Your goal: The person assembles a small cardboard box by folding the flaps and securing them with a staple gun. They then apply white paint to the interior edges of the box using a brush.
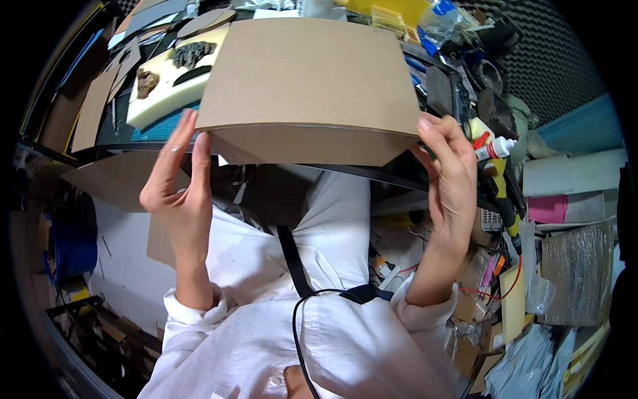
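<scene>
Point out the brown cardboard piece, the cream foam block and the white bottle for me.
Brown cardboard piece (309, 76): head view, middle of its broad upper face.
Cream foam block (167, 100): head view, its near side face.
White bottle (496, 148): head view, its body.

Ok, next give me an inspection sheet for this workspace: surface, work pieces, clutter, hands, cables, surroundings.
Surface: dark table, partly covered by a teal mat.
Work pieces: large brown cardboard with a lower panel along its near edge.
Clutter: cream foam block at left; white bottle at right.
Hands: left hand at the cardboard's left corner, right hand at its right; grip unclear.
Cables: black cord over the shirt; red cord at right.
Surroundings: blue bin at left, plastic bags lower right.
</scene>
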Demonstrator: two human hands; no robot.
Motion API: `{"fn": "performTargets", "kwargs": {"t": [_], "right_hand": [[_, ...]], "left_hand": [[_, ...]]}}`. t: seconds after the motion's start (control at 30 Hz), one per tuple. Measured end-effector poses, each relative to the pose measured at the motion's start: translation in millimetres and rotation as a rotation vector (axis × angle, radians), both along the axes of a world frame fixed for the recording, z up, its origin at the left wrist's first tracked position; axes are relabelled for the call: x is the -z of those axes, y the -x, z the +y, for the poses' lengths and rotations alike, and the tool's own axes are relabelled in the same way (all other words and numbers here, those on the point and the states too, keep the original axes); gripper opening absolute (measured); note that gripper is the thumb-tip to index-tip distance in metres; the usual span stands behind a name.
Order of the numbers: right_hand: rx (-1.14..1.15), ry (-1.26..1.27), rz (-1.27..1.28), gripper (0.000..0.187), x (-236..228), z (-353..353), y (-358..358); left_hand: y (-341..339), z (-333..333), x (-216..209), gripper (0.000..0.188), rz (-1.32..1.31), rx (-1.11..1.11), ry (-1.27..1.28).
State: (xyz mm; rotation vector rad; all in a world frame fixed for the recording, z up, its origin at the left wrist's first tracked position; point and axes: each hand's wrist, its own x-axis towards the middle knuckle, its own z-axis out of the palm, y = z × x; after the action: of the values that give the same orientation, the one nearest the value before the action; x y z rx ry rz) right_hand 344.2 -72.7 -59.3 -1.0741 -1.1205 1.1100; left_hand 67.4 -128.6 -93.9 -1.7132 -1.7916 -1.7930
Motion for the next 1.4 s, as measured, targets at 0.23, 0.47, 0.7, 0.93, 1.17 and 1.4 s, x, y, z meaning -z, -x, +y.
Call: {"fn": "performTargets", "kwargs": {"t": [0.23, 0.47, 0.7, 0.93, 1.17, 1.4], "right_hand": [[-0.253, 0.171, 0.182, 0.022, 1, 23, -16], [-0.332, 0.148, 0.167, 0.034, 3, 24, -19], [-0.221, 0.1, 0.074, 0.043, -3, 16, -13], [-0.181, 0.104, 0.031, 0.045, -2, 15, -13], [-0.095, 0.125, -0.036, 0.044, -6, 9, -12], [0.075, 0.076, -0.167, 0.033, 1, 1, -6]], "left_hand": [[-72, 17, -51, 0.052, 0.44, 0.152, 0.01], [-125, 56, -52, 0.044, 0.572, 0.245, 0.019], [-85, 47, -56, 0.048, 0.601, 0.169, 0.081], [18, 20, -48, 0.061, 0.425, 0.044, 0.091], [81, 13, -27, 0.016, -0.047, -0.015, 0.114], [41, 8, 1, 0.026, -0.309, 0.339, 0.07]]}}
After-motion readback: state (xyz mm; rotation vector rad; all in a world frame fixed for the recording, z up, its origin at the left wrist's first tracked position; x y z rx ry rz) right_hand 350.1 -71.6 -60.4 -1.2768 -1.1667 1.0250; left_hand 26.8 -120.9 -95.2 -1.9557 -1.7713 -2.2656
